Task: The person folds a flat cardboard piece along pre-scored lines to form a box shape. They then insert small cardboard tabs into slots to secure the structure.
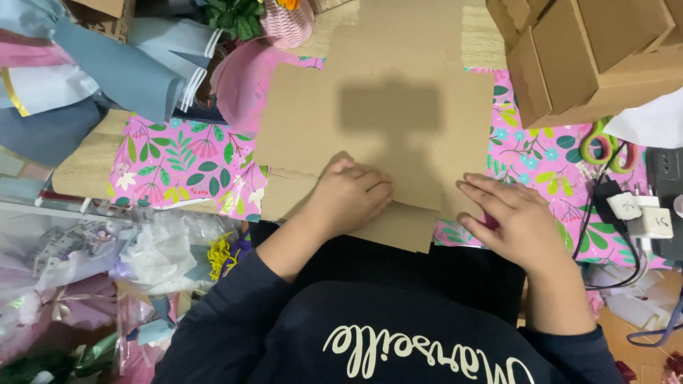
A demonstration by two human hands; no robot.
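Observation:
A flat unfolded brown cardboard sheet [377,121] lies on pink floral wrapping paper [185,160] spread over a wooden table. My left hand [348,195] is curled into a loose fist and presses on the near flap of the cardboard. Fingers together and flat, my right hand [509,220] rests on the cardboard's near right edge, partly over the wrapping paper. Neither hand holds anything.
Folded cardboard boxes [590,57] stand at the back right. Green-handled scissors [605,146] and a power strip with plugs and cables [640,213] lie at the right. Blue and pink paper sheets [107,71] pile up at the back left; cellophane and ribbon clutter [107,263] lies below left.

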